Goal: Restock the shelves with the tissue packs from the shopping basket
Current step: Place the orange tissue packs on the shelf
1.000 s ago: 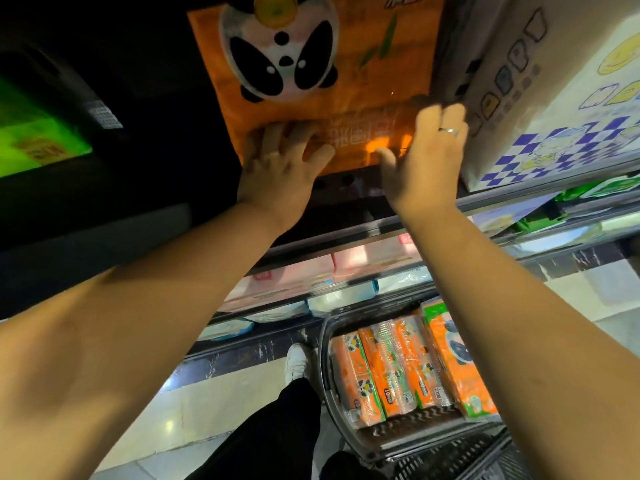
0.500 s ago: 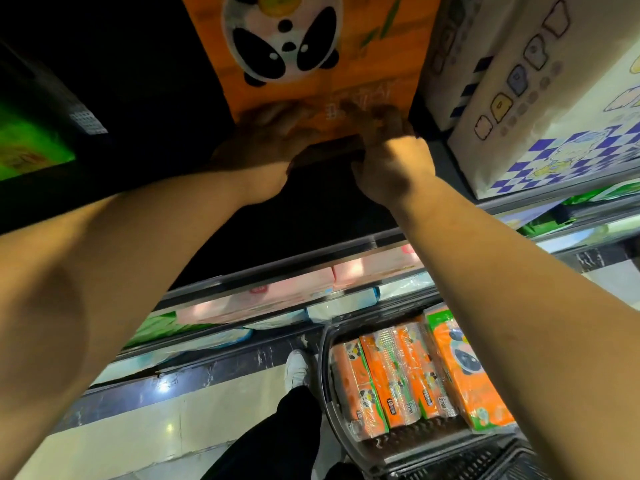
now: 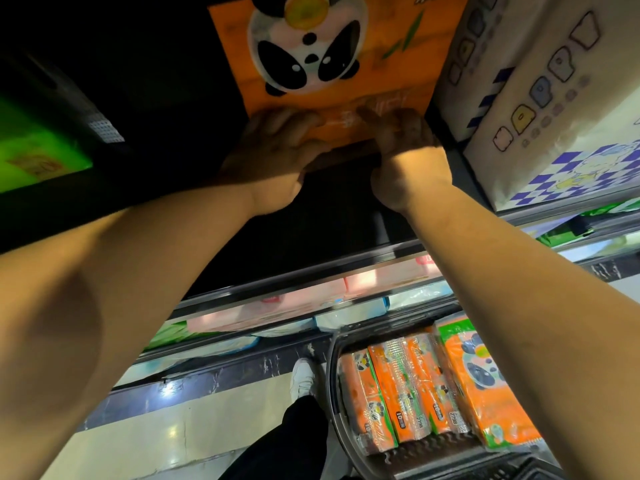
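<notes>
A large orange tissue pack with a panda face [image 3: 311, 57] lies deep in a dark upper shelf. My left hand [image 3: 273, 157] and my right hand [image 3: 405, 150] press flat against its near edge, fingers spread over the printing, both in shadow. Below, a black shopping basket [image 3: 334, 386] holds several more orange panda tissue packs [image 3: 429, 386], standing side by side.
A white carton with blue checks [image 3: 547, 109] stands right of the orange pack. A green pack [image 3: 31, 150] sits at the far left. Lower shelves carry pink packs [image 3: 311, 299] and pale blue packs. My white shoe [image 3: 303, 379] stands on the tiled floor.
Both hands have pushed the orange pack further back into the shelf, out of the light and into shadow. The view has shifted slightly closer.
</notes>
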The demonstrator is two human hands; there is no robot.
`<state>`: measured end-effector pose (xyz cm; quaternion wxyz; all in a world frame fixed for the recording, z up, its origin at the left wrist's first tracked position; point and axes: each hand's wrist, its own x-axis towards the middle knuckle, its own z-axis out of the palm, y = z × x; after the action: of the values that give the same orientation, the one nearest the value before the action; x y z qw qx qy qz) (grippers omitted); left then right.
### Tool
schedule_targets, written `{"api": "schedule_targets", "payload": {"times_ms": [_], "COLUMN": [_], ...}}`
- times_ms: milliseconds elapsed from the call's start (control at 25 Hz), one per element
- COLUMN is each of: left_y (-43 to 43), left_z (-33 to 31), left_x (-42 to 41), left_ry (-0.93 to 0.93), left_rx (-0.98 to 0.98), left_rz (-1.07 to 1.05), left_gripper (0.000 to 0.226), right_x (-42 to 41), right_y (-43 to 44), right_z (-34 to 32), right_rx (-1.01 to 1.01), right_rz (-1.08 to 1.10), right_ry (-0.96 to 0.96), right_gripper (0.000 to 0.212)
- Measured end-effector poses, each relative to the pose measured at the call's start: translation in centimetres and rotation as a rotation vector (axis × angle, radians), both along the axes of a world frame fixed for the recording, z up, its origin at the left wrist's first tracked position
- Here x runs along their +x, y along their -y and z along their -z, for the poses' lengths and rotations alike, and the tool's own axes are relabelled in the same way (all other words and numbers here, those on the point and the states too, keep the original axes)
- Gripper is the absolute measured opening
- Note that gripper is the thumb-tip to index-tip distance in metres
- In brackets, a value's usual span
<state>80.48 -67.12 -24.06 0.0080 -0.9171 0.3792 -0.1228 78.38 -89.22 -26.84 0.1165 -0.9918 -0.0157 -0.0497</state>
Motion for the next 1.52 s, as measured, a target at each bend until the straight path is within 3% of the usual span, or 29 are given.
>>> {"api": "schedule_targets", "payload": {"times_ms": [80, 160, 280, 560, 800, 1000, 1200, 1520], "left_y": [-1.2, -2.2, -2.0, -0.8, -0.2, -0.8, 1.5, 5.8], "left_z": [-0.1, -0.5, -1.1, 0.1, 0.5, -0.2, -1.5, -2.2], "left_x": [-1.5, -2.2, -1.2, 0.2, -1.3, -4.0, -7.5, -14.2], "left_ry": [0.099, 0.042, -0.07, -0.001, -0.148, -0.024, 0.008, -0.154], "left_rx": [-0.056, -0.156, -0.242, -0.244, -0.2, -0.252, -0.216, -0.186], "left_rz": [-0.214, -0.431, -0.55, -0.388, -0.461, -0.327, -0.176, 0.07], "left_gripper": [0.042, 0.046, 0.055, 0.067, 0.081, 0.062, 0.057, 0.059], "right_x": [-0.2, -0.1, 0.2, 0.8, 0.1, -1.6, -7.1, -20.3], "right_y": [-0.3, -0.7, -1.0, 0.0, 0.5, -0.2, -0.7, -0.2], "right_z": [-0.1, -0.3, -0.5, 0.0, 0.3, -0.7, -2.5, -2.0], "right_rx": [-0.016, -0.046, -0.058, 0.024, -0.034, -0.054, 0.023, 0.032], "right_rz": [0.001, 0.011, 0.037, 0.098, 0.084, 0.039, 0.17, 0.327], "right_ry": [0.049, 0.108, 0.065, 0.071, 0.033, 0.026, 0.091, 0.04], "right_gripper": [0.08, 0.076, 0.074, 0.078, 0.081, 0.075, 0.06, 0.063]}}
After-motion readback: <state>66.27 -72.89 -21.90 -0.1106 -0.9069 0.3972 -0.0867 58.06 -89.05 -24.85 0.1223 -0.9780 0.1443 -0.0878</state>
